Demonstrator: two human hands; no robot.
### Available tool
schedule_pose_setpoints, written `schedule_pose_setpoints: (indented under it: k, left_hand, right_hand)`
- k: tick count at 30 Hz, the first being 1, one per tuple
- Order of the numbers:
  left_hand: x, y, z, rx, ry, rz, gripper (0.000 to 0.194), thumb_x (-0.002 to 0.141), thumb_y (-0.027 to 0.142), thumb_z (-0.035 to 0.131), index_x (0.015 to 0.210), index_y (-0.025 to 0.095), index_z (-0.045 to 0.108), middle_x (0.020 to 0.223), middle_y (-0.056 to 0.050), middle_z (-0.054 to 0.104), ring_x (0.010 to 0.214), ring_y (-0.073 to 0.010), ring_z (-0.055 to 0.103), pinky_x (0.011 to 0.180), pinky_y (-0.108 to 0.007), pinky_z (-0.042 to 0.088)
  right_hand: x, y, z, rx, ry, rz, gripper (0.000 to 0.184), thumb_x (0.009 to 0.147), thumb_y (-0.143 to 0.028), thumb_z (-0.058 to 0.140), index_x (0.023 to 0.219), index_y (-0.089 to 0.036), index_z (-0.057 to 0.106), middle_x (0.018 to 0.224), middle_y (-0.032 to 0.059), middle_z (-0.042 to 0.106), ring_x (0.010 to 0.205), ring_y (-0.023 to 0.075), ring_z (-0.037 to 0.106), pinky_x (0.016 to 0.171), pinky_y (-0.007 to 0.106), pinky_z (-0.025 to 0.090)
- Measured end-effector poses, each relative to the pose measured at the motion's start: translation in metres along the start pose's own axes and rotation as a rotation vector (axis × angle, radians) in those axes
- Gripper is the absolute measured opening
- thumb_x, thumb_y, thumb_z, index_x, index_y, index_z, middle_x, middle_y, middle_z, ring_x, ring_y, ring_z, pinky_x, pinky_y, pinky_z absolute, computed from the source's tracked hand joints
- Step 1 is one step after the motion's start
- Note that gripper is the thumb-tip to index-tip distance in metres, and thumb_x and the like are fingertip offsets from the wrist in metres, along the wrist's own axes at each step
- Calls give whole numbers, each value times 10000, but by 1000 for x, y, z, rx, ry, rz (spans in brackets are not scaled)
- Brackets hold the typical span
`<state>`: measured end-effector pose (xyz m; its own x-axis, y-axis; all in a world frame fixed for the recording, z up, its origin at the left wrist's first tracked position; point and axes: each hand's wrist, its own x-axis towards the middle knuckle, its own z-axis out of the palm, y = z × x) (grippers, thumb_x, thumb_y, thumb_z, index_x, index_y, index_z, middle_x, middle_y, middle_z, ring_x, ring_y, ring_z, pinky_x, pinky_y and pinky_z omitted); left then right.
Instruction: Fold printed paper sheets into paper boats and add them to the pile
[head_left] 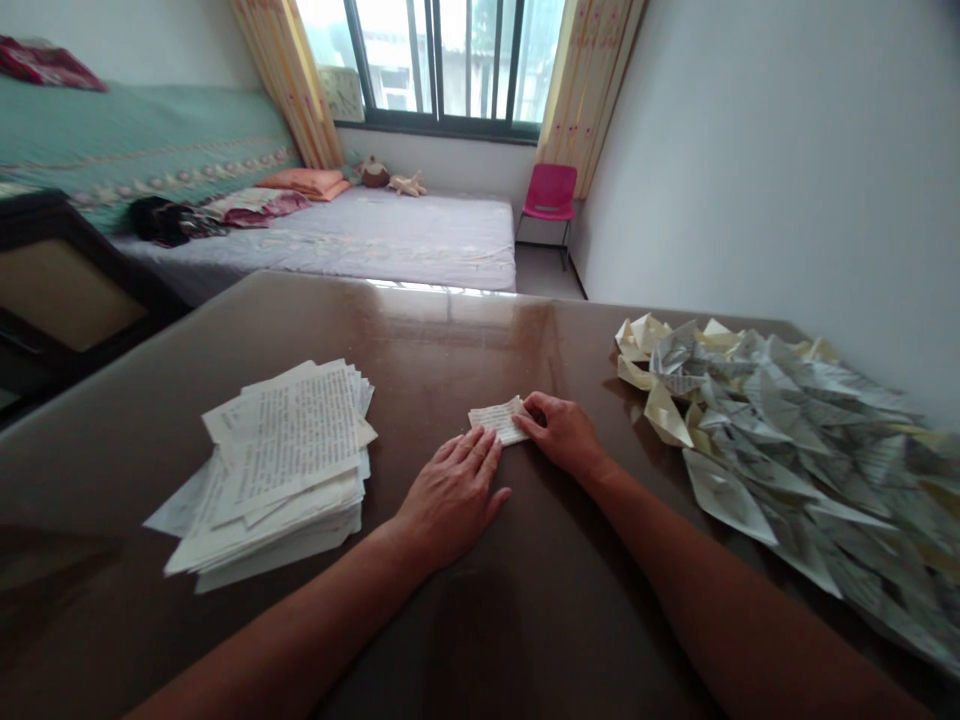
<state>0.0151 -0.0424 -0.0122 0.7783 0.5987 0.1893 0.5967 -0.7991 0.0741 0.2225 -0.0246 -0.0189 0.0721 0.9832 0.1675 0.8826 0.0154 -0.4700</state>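
On the brown tabletop lies a small folded piece of printed paper (493, 416). My left hand (456, 492) rests flat, its fingertips touching the paper's lower left edge and its thumb held apart. At the paper's right end, my right hand (561, 430) pinches the edge between thumb and curled fingers. To the left is a loose stack of printed sheets (292, 440), its edges uneven. A large heap of folded paper boats (780, 430), some cream and some grey with print, covers the right side of the table.
The glossy brown table (420, 350) reaches toward a bed (442, 230) with pillows and clothes on it. A pink chair (551, 192) stands by the window. A dark wooden cabinet (67, 270) is at the left, and a white wall (750, 170) runs along the right.
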Motion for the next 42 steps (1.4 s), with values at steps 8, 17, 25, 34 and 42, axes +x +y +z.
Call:
schedule_pose_setpoints:
  k: [8,17,25,34,42]
  left_hand:
    - [0,2,-5,12,76,-20,446,931,404,452,1258,121,561,1337,-113,563,1258,-281,485,1006,-433,414]
    - [1,0,-5,50,116,-1,358,926,365,480,1181,149,606,1210,-98,638,1132,-275,556,889,-420,477]
    - [2,0,-7,54,121,11,303,915,341,507,1129,171,637,1151,-89,654,1091,-267,559,862,-405,496]
    - [2,0,-12,154,95,39,282,926,265,480,1126,161,649,1186,-83,661,1078,-243,585,816,-380,494]
    - [2,-7,-22,106,119,31,268,936,261,440,1002,176,685,1070,-62,715,981,-238,639,792,-379,486]
  right_hand:
    - [-1,2,-1,70,-14,-15,208,859,-420,555,849,-239,657,815,3,701,724,145,618,637,233,372]
    - [0,-1,-1,0,3,-5,270,898,-455,501,816,-241,644,802,5,704,703,146,606,610,241,332]
    - [-3,-2,3,-70,74,-33,221,899,-438,524,851,-237,601,877,1,695,738,145,607,602,240,323]
    - [-3,-4,3,-38,64,-42,259,869,-311,593,1102,-226,520,863,9,688,715,145,620,631,237,370]
    - [-4,-4,2,0,67,-50,182,868,-303,585,1038,-241,567,885,8,682,747,145,617,651,237,378]
